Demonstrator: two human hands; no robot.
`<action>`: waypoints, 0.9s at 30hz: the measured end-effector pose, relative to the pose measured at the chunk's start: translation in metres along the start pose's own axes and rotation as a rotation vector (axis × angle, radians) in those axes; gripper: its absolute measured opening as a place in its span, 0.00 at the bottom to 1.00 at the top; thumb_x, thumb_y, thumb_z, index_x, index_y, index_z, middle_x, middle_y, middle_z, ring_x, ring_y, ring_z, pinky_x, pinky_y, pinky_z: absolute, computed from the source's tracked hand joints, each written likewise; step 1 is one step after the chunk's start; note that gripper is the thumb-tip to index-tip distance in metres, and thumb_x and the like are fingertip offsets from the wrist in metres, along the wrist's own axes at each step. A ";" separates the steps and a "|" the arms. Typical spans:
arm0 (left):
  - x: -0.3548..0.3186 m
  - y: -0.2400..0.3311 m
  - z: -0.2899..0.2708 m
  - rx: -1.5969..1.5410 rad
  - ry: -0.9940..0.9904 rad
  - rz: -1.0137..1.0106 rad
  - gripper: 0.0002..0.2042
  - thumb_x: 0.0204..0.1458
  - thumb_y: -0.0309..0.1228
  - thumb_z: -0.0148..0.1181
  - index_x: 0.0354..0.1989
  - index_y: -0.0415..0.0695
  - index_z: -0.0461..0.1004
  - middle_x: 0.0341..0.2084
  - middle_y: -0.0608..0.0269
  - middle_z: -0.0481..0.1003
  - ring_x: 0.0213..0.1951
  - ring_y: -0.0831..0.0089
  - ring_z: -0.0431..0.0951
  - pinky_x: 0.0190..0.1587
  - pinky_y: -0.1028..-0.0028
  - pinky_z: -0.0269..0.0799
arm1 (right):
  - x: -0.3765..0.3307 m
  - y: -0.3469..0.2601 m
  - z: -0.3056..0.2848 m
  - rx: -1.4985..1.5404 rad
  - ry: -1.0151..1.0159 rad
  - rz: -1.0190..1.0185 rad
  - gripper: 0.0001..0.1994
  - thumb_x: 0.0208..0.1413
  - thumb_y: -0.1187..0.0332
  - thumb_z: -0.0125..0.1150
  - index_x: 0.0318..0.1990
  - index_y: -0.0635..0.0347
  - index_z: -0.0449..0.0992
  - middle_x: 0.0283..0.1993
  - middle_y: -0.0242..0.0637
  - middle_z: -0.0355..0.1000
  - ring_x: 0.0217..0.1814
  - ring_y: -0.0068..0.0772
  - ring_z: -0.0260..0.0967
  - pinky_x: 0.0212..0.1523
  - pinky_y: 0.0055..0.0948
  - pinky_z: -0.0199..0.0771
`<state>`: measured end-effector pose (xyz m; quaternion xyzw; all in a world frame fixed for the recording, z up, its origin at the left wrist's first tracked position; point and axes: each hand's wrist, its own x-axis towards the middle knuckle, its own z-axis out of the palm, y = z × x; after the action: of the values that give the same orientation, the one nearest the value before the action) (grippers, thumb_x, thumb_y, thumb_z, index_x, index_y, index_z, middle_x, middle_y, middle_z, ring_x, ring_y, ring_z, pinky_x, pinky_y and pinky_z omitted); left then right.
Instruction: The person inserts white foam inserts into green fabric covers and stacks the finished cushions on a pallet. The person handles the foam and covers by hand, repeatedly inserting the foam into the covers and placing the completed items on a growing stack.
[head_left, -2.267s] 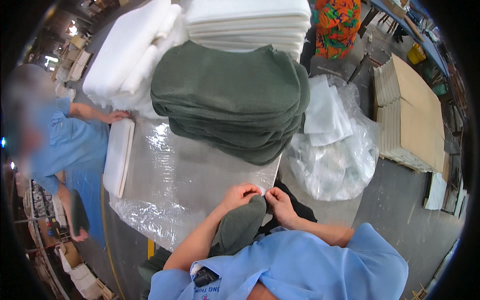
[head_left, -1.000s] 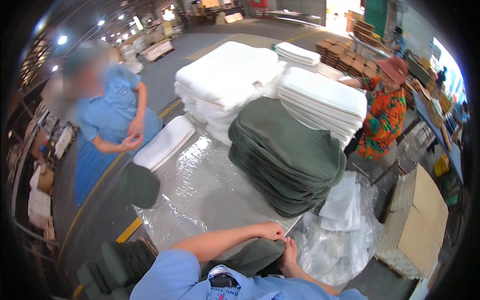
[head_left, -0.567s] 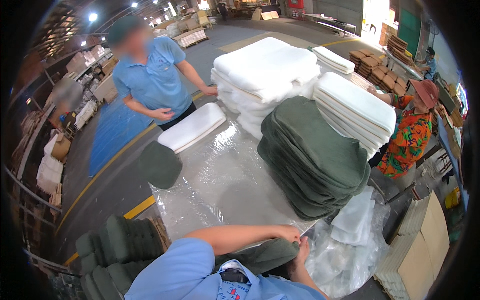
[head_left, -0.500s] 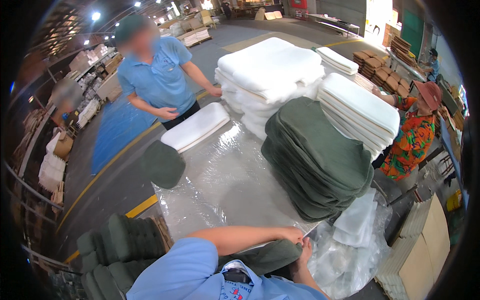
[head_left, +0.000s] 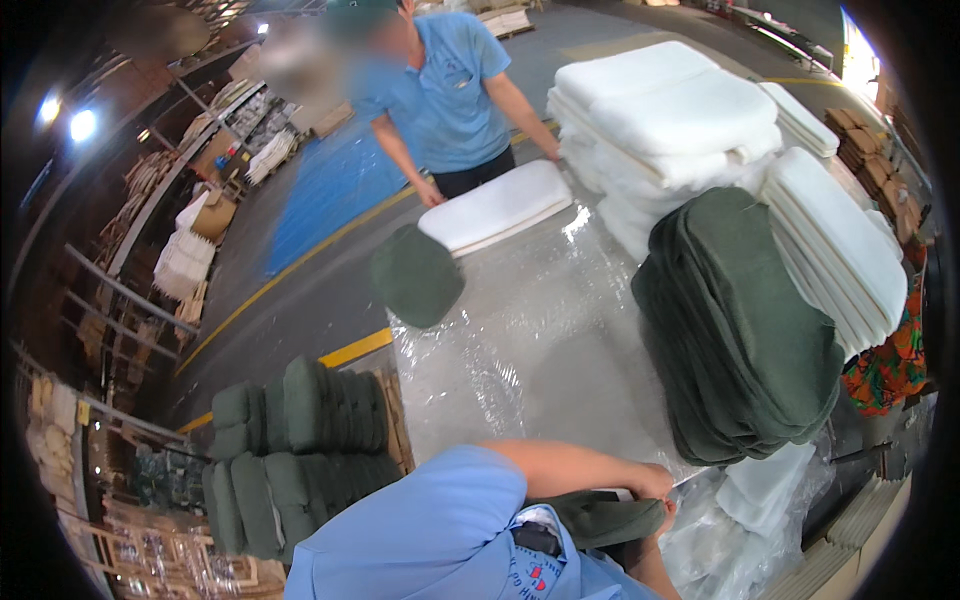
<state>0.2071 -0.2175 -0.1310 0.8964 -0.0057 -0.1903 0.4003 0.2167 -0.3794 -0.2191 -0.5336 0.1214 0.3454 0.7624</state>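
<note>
Close to my body at the table's near edge is a dark green fabric cover (head_left: pixel 610 519), with a small bit of white showing at its upper edge. My left hand (head_left: pixel 655 481) reaches across to the cover's right end, its fingers closed on the edge. Right beside it, my right hand (head_left: pixel 667 517) is closed on the same end from below. The fingertips are small and partly hidden. Ahead and to the right rises a tall stack of dark green covers (head_left: pixel 745 320). A single dark green piece (head_left: pixel 418 276) lies at the table's far left corner.
The table (head_left: pixel 540 340) is wrapped in shiny plastic. White padding stacks (head_left: pixel 665 110) and white pads (head_left: pixel 835 250) stand behind. A co-worker (head_left: pixel 460 100) is across, near a folded white pad (head_left: pixel 500 208). Green cushions (head_left: pixel 320 405) are piled at left; clear plastic bags (head_left: pixel 740 530) lie at right.
My view has swung left, so the table and stacks appear further right. The co-worker's hand has lowered beside the folded white pad. Both my hands stay on the green cover's end.
</note>
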 end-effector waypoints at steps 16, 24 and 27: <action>-0.188 -0.010 -0.007 -0.681 0.019 -0.512 0.22 0.66 0.49 0.58 0.39 0.39 0.81 0.26 0.53 0.80 0.32 0.65 0.78 0.38 0.58 0.73 | 0.006 0.005 0.007 -0.254 0.192 0.103 0.16 0.71 0.58 0.63 0.45 0.65 0.74 0.35 0.34 0.75 0.34 0.25 0.70 0.35 0.30 0.75; -0.178 -0.017 0.036 -0.478 0.583 -0.530 0.16 0.62 0.44 0.63 0.35 0.42 0.79 0.27 0.48 0.78 0.31 0.49 0.77 0.36 0.56 0.71 | -0.010 -0.014 0.026 -0.363 0.153 0.109 0.17 0.71 0.56 0.61 0.47 0.64 0.71 0.36 0.36 0.74 0.35 0.28 0.71 0.36 0.32 0.75; -0.188 -0.019 0.021 -0.530 0.402 -0.576 0.18 0.61 0.47 0.65 0.36 0.41 0.79 0.28 0.52 0.78 0.33 0.59 0.77 0.37 0.59 0.72 | -0.005 -0.013 0.022 -0.313 0.120 0.100 0.17 0.71 0.56 0.61 0.46 0.63 0.71 0.35 0.35 0.74 0.35 0.28 0.72 0.36 0.33 0.76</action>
<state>0.0230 -0.1891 -0.0941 0.7470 0.3715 -0.1108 0.5401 0.2175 -0.3641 -0.1979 -0.6586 0.1381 0.3651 0.6433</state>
